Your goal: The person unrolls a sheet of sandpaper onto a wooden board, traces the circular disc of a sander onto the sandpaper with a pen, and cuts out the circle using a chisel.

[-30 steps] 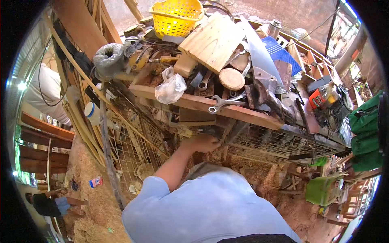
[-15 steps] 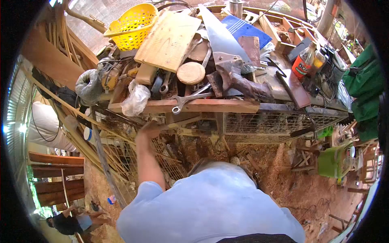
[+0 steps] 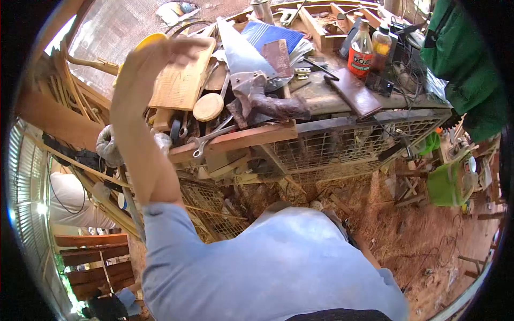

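Note:
My left hand [image 3: 160,56] is raised over the left part of the bench, its fingers stretched out and holding nothing I can see. It covers most of a yellow basket [image 3: 151,40] and overlaps the upper part of a wooden board [image 3: 179,80]; whether it touches either, I cannot tell. Right of the board lies a handsaw [image 3: 241,51] with a worn dark handle. A round wooden disc [image 3: 208,107] and a combination wrench [image 3: 201,143] sit at the front. My right hand is out of sight; only a bit of the right forearm [image 3: 368,252] shows beside my body.
A blue striped folder [image 3: 273,37], a red-labelled bottle [image 3: 360,53] and a brown flat case [image 3: 353,93] lie on the bench. Wire mesh [image 3: 342,150] runs under its front edge. Green cloth [image 3: 466,69] hangs at right; a green container [image 3: 447,182] stands below.
My left hand has risen from below the bench's front edge to above the basket and board. The view has shifted, and my body leans nearer the bench.

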Motion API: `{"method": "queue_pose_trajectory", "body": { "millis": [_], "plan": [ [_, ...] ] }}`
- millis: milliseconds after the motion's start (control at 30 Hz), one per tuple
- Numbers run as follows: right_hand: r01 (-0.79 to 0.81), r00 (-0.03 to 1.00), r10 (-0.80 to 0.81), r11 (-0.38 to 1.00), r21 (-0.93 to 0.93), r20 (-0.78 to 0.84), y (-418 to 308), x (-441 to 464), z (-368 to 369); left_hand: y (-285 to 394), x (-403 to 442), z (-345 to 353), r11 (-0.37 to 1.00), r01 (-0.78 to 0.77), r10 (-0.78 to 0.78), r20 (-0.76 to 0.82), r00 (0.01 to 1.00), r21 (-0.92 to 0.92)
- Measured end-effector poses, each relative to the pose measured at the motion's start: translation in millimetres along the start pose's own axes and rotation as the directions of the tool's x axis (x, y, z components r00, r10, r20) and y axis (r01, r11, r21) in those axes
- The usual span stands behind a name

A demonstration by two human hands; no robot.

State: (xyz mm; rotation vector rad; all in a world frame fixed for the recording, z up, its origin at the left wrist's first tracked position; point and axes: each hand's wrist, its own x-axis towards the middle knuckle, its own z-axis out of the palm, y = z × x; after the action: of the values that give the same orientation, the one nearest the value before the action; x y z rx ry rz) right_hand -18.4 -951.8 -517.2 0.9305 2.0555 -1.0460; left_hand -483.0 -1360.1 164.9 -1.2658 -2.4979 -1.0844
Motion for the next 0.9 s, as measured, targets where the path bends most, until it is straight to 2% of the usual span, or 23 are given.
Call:
{"method": "queue_pose_trajectory", "body": {
  "millis": [33, 100, 233, 267, 300, 367, 400, 467, 533, 600, 633, 667, 733, 767, 833, 900],
  "plan": [
    [0.004, 1.0, -0.004, 1.0, 0.002, 0.008, 3, 3, 3, 0, 29, 5, 0.997, -0.073, 0.072, 0.043, 0.996, 0.007],
    [0.011, 1.0, -0.012, 1.0, 0.011, 0.028, 7, 11, 13, 17, 67, 21, 0.997, -0.065, 0.065, 0.004, 0.998, 0.045],
    [0.016, 0.998, -0.019, 0.999, 0.05, 0.056, 17, 22, 28, 47, 131, 60, 0.939, 0.242, -0.276, -0.115, 0.954, -0.244],
    [0.013, 0.998, -0.016, 0.998, 0.064, 0.058, 20, 22, 30, 32, 155, 70, 0.941, 0.236, -0.265, -0.095, 0.96, -0.243],
    [0.01, 0.998, -0.014, 0.998, 0.067, 0.056, 24, 22, 30, -1, 182, 82, 0.954, 0.071, -0.052, 0.071, 0.996, -0.292],
    [0.003, 0.999, -0.008, 0.995, 0.096, 0.047, 30, 22, 30, -30, 215, 119, 0.994, -0.004, 0.033, 0.272, 0.962, -0.109],
    [-0.001, 0.999, -0.004, 0.995, 0.104, 0.048, 34, 24, 30, -32, 226, 142, 0.984, 0.076, -0.12, 0.28, 0.952, 0.161],
    [-0.008, 0.999, 0.003, 0.993, 0.121, 0.042, 41, 23, 28, -25, 241, 184, 0.826, -0.004, -0.241, 0.359, 0.902, 0.564],
    [-0.005, 1.0, 0.001, 0.99, 0.141, 0.029, 48, 24, 28, -43, 241, 223, 0.85, -0.162, -0.04, 0.368, 0.929, 0.501],
    [-0.013, 1.0, 0.012, 0.984, 0.179, 0.004, 59, 23, 33, -19, 238, 247, 0.784, -0.239, -0.214, 0.611, 0.762, 0.573],
    [-0.017, 1.0, 0.02, 0.98, 0.196, -0.012, 65, 25, 35, -27, 237, 262, 0.718, -0.351, -0.205, 0.664, 0.719, 0.601],
    [-0.012, 0.999, 0.018, 0.975, 0.222, -0.026, 72, 27, 42, -19, 233, 271, 0.618, -0.364, -0.361, 0.663, 0.656, 0.696],
    [0.042, 0.998, -0.029, 0.977, 0.209, -0.064, 90, 41, 62, -22, 228, 277, 0.568, -0.43, -0.349, 0.678, 0.647, 0.702],
    [0.272, 0.961, -0.268, 0.959, -0.072, 0.069, 103, 46, 62, -28, 224, 279, 0.575, -0.43, -0.349, 0.684, 0.64, 0.696],
    [0.069, 0.996, -0.072, 0.996, 0.062, 0.049, 89, 26, 56, -38, 218, 280, 0.54, -0.494, -0.245, 0.689, 0.682, 0.681],
    [0.018, 0.998, -0.022, 0.996, 0.084, 0.052, 80, 14, 48, -38, 215, 277, 0.543, -0.516, -0.239, 0.711, 0.661, 0.663]
  ]
}}
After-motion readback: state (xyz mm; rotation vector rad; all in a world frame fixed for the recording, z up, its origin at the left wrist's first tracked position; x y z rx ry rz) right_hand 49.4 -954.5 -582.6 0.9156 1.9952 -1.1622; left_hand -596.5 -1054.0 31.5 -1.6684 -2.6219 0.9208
